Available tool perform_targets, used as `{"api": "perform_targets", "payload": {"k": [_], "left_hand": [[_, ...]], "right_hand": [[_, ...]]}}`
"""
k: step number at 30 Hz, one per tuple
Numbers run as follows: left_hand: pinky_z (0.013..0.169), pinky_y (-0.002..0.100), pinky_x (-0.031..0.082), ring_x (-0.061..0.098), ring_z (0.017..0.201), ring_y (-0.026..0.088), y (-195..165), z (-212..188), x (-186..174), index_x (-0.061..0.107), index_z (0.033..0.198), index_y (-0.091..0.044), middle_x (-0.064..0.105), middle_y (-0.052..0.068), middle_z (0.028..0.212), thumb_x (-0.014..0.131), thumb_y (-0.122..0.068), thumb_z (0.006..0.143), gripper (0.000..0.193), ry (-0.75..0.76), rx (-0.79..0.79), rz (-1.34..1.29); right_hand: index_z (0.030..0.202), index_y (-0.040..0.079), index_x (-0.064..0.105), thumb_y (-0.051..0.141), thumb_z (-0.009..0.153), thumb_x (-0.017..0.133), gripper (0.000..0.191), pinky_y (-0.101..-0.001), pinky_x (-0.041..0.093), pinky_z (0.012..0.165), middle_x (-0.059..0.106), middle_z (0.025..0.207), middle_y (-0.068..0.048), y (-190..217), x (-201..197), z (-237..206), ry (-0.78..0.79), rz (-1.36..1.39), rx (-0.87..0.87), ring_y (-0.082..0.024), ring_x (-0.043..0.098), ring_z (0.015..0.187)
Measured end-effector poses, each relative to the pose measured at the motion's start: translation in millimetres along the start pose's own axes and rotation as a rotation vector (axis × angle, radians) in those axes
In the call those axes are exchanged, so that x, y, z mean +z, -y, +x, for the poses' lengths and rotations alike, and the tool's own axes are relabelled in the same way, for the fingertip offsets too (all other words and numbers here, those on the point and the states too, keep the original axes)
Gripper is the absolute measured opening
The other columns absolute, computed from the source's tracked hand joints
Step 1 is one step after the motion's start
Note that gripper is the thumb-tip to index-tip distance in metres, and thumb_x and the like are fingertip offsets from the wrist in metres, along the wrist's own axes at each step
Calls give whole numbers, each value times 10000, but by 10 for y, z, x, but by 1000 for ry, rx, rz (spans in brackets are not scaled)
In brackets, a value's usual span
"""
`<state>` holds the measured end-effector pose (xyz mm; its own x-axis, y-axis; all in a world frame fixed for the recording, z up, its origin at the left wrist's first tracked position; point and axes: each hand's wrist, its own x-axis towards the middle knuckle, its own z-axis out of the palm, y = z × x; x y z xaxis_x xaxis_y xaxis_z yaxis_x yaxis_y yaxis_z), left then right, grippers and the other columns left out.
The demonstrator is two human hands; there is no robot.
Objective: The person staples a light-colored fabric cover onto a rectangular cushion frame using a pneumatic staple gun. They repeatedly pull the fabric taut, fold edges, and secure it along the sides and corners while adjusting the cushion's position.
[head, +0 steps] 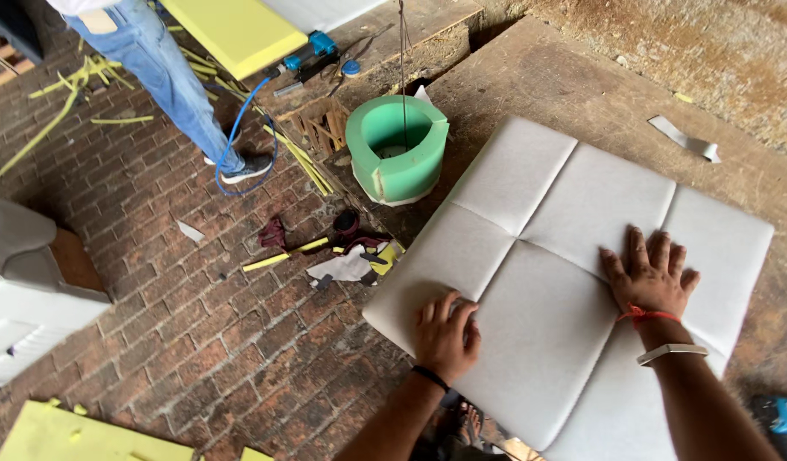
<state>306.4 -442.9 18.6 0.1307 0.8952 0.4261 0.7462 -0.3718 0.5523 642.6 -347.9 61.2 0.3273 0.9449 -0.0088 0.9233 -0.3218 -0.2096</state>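
Head view looks down on a white quilted cushion panel [538,256] lying flat on a worn wooden surface [581,77], with both bare hands pressed onto it. The left hand [445,335] rests palm down near the panel's near-left edge, its fingers [449,306] curled slightly and close together, holding nothing. A dark band circles that wrist. The right hand [649,275] lies flat further right, just past the point where the stitched seams cross, its fingers [637,243] spread apart and pointing away from the body; it grips nothing either. A red thread and a pale bracelet sit on the right wrist.

Beyond the left fingers, off the panel's far-left corner, a green foam ring [397,149] stands on the surface edge, with a thin cord hanging down into it. Further beyond that lie a blue power tool [310,53] and a yellow foam sheet [235,30]. Left of the left fingers, down on the brick floor [154,282], are yellow foam strips [286,253] and dark fabric scraps [346,230]. Another person's leg in blue jeans [167,72] stands well apart at the far left, with a blue hose [231,145] looping by the shoe. Beyond the right fingers, a small grey scrap [685,137] lies on the surface.
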Motion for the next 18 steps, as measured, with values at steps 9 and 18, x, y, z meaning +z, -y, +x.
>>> {"api": "perform_targets", "payload": {"k": [9, 18], "left_hand": [[998, 526, 431, 561, 1179, 358, -9, 35, 80, 656, 1133, -135, 605, 136, 1331, 663, -163, 857, 278, -39, 7, -36], [1042, 476, 439, 615, 1186, 281, 227, 171, 212, 674, 1065, -215, 681, 8, 1310, 629, -70, 803, 303, -133, -140, 101]], "right_hand": [[1618, 346, 221, 773, 927, 267, 813, -589, 15, 1217, 100, 1703, -122, 16, -78, 371, 34, -18, -192, -302, 43, 1573], [1605, 356, 229, 880, 836, 364, 940, -623, 14, 1208, 106, 1700, -96, 723, -2, 2201, 253, -29, -338, -323, 35, 1569]]}}
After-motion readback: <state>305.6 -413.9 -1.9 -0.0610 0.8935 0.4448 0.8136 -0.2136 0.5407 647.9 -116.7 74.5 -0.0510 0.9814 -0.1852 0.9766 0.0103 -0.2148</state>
